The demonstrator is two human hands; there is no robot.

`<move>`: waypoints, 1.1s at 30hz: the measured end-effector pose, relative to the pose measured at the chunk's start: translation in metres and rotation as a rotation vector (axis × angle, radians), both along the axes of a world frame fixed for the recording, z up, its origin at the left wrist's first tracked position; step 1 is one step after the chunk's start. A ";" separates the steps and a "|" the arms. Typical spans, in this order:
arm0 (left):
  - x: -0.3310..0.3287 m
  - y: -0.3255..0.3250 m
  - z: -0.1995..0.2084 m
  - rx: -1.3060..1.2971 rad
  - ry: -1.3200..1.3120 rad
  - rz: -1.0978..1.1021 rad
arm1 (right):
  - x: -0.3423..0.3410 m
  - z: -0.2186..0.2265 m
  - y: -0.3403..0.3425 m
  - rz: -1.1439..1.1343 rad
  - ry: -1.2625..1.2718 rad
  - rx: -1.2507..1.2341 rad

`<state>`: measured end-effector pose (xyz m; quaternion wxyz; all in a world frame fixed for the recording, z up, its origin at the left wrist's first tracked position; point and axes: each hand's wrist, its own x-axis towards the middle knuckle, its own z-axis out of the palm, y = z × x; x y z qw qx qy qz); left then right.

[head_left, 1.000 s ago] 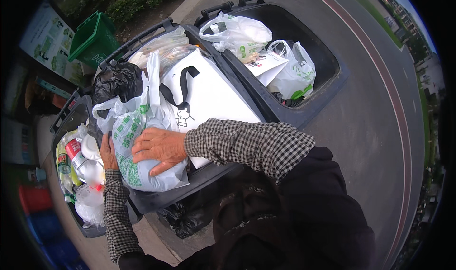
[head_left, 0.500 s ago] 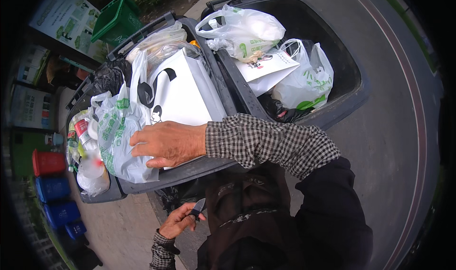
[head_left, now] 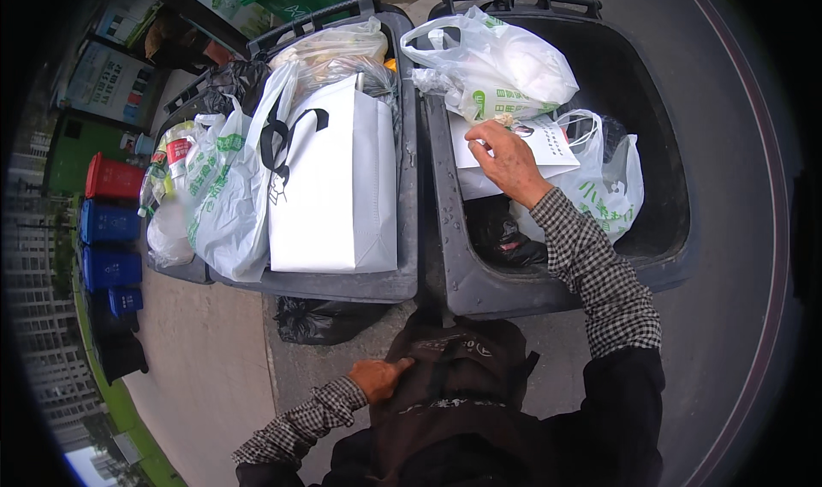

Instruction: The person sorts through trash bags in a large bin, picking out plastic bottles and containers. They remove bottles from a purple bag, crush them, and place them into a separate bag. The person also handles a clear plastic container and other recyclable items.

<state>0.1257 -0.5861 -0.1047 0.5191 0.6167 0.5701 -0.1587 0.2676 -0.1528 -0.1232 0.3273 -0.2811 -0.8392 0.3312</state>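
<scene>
My right hand (head_left: 511, 163) hovers over the right-hand bin, fingers slightly curled and apart, with nothing seen in them. Below it is a white paper bag (head_left: 552, 151). Just beyond the fingers, a knotted white plastic bag (head_left: 522, 67) with green print rests on the bin's left rim. Another white plastic bag (head_left: 612, 187) and a black bag (head_left: 497, 230) lie deeper inside. My left hand (head_left: 377, 379) is closed beside the dark bag (head_left: 462, 358) at my front; whatever it holds is hidden. In the left-hand bin stands a white tote bag (head_left: 321, 196) with black handles.
Both grey wheeled bins, the right one (head_left: 676, 260) and the left one (head_left: 368, 286), stand side by side. Translucent bags (head_left: 223, 187) fill the left bin. A black rubbish bag (head_left: 321, 320) lies on the ground before it. Red (head_left: 114, 179) and blue bins (head_left: 111, 221) stand far left.
My right hand has left the white tote and moved right, over the other bin. My left hand has risen toward my front; the knife seen in it before is out of sight.
</scene>
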 end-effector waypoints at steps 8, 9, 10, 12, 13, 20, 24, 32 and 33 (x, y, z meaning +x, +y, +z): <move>0.002 0.008 0.007 -0.082 0.097 0.073 | -0.077 -0.026 0.072 -0.089 -0.470 0.364; -0.006 0.003 0.009 -0.084 0.053 0.136 | -0.081 -0.023 0.073 -0.104 -0.536 0.371; -0.013 0.000 0.010 -0.092 -0.020 0.248 | -0.084 -0.021 0.075 -0.117 -0.579 0.389; -0.014 -0.006 -0.003 -0.055 -0.080 0.355 | -0.089 -0.022 0.078 -0.146 -0.656 0.452; -0.015 -0.003 -0.010 -0.039 -0.112 0.402 | -0.091 -0.026 0.082 -0.166 -0.698 0.480; -0.012 0.013 -0.046 0.104 0.042 0.267 | -0.082 -0.062 0.100 -0.202 -0.699 0.236; -0.023 0.001 -0.048 0.101 0.037 0.340 | -0.099 -0.077 0.089 -0.371 -0.539 0.104; -0.057 -0.039 -0.074 0.330 -0.029 0.189 | -0.113 -0.090 0.086 -0.632 -0.532 -0.012; -0.065 -0.027 -0.065 0.201 -0.068 0.156 | -0.112 -0.088 0.090 -0.630 -0.545 -0.035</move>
